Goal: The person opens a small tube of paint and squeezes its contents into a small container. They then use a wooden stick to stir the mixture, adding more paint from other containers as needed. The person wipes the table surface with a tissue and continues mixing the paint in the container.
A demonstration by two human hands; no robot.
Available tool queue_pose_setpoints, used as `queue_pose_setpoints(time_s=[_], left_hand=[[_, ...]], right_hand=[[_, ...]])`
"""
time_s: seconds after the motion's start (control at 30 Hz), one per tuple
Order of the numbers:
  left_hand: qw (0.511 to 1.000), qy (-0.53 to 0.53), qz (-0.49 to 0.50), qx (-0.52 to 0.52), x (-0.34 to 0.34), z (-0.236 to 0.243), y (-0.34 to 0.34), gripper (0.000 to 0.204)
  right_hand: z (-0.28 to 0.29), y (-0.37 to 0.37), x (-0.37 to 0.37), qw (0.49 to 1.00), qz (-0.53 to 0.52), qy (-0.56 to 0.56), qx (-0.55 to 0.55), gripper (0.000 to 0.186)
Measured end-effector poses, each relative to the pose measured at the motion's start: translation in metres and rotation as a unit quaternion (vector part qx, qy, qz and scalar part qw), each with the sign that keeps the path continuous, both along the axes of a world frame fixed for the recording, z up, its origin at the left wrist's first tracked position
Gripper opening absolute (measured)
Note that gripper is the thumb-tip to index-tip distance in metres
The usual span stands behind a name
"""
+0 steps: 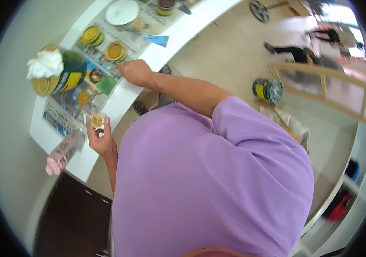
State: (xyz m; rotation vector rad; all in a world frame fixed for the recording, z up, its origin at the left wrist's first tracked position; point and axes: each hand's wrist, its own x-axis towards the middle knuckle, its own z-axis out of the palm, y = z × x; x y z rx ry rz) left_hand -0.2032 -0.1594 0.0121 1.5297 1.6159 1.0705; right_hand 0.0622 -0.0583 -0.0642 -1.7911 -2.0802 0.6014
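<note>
My left hand (102,143) grips a small cup (97,121) with a yellowish layer inside, held just over the counter's near edge. Thumb and fingers wrap its sides. Further up the counter, my right hand (136,73) is closed, its fingertips beside an open tin of golden-yellow paint (115,51). Whatever those fingers hold, if anything, is hidden. Another small yellow-topped tin (92,35) stands behind that one. Between my hands, a small dish with dark brown contents (95,76) and a green piece (106,85) lie on newspaper (63,112).
A big green-and-yellow can (72,75) with white crumpled cloth (45,64) stands at the left. A clear bottle with a pink cap (63,154) is near the counter's left end. A white round lid (123,12) lies at the back. A bucket (268,91) stands right.
</note>
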Motion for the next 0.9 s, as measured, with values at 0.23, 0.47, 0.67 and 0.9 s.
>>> queue_pose_setpoints(time_s=[0.23,0.47,0.67,0.9], left_hand=[[0.983,0.045,-0.178,-0.02,-0.023,-0.017,0.006,0.039],[0.954,-0.016,-0.299,0.004,0.047,0.009,-0.002,0.039],[0.938,-0.037,-0.344,-0.003,0.135,0.031,-0.049,0.04],[0.938,-0.105,-0.328,-0.037,0.23,0.029,-0.098,0.038]], right_hand=[[0.04,-0.173,0.006,0.943,-0.267,0.14,0.139,0.015],[-0.034,-0.357,0.041,0.822,-0.51,0.238,-0.087,0.026],[-0.166,-0.579,0.085,0.628,-0.721,0.219,-0.194,0.033],[-0.217,-0.811,0.136,0.606,-0.716,0.109,-0.328,0.042]])
